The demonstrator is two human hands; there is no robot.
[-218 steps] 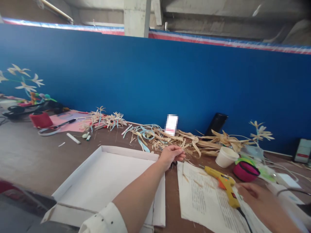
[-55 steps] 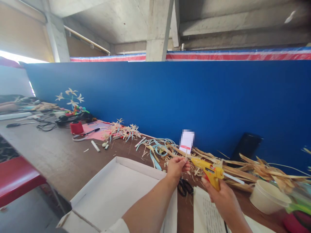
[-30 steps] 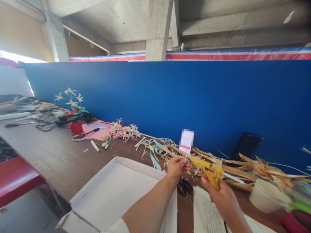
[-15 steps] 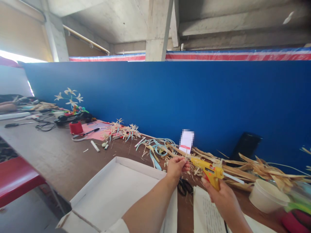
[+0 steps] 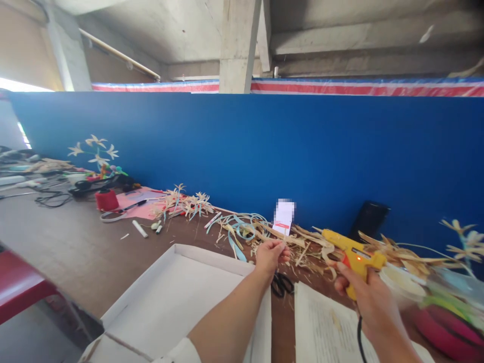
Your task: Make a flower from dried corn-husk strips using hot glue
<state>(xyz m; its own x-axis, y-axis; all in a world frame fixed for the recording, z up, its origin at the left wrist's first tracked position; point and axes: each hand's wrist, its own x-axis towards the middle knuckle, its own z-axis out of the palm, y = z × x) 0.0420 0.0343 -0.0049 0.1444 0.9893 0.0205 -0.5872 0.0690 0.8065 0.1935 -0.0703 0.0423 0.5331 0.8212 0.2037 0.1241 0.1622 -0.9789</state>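
Note:
A yellow hot glue gun (image 5: 354, 254) with a small lit orange light is gripped in my right hand (image 5: 374, 302), its nozzle pointing left and a black cord hanging below. My left hand (image 5: 271, 256) is closed in a pinch, with a thin pale strip (image 5: 285, 236) showing just above the fingertips; its lower part is hidden. The nozzle is clearly apart from that pinch. Black-handled scissors (image 5: 282, 285) lie beneath my left hand. Dry husk strips (image 5: 302, 242) and blue ribbons (image 5: 242, 227) are spread behind it.
An open white box (image 5: 189, 282) lies under my left forearm, beside a printed paper (image 5: 321, 317). At right stand a pale tub (image 5: 403, 287) and a dark phone (image 5: 370, 219) leaning on the blue partition (image 5: 227, 146). Small husk flowers (image 5: 196, 201) and a red thread spool (image 5: 107, 200) lie further left.
My right hand has moved the glue gun right, away from my left hand. My left hand keeps its pinch. The view has turned slightly right, bringing a pale flower in at the right edge.

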